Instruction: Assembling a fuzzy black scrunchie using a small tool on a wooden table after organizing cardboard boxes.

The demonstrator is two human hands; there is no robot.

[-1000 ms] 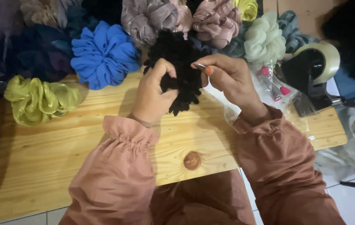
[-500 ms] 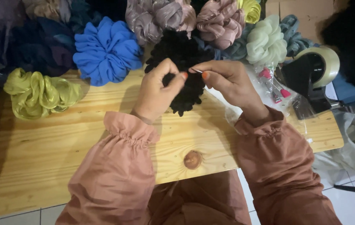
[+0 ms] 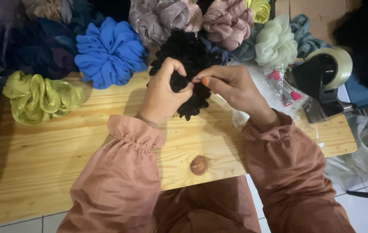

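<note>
Wooden table (image 3: pixel 63 146) carries finished scrunchies at twelve o'clock, while our left hand (image 3: pixel 162 97) pinches the black scrunchie (image 3: pixel 188 56) and our right hand (image 3: pixel 231 86) fingers clamp a needle (image 3: pixel 197 78), so we judge sewing unfinished.

A pale wooden table (image 3: pixel 63 151) carries ruffled scrunchies (image 3: pixel 109 52) and 1 tape dispenser (image 3: pixel 322 75)

A small craft workshop: fabric scrunchies (image 3: pixel 110 51) crowd a wooden table (image 3: pixel 54 146) (tape dispenser (image 3: pixel 322 73) beside).

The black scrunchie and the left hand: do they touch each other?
Touching. The head view shows the left hand pinching the black scrunchie, with thumb and forefinger pressed into its fabric; the right hand meets it there too.
</note>
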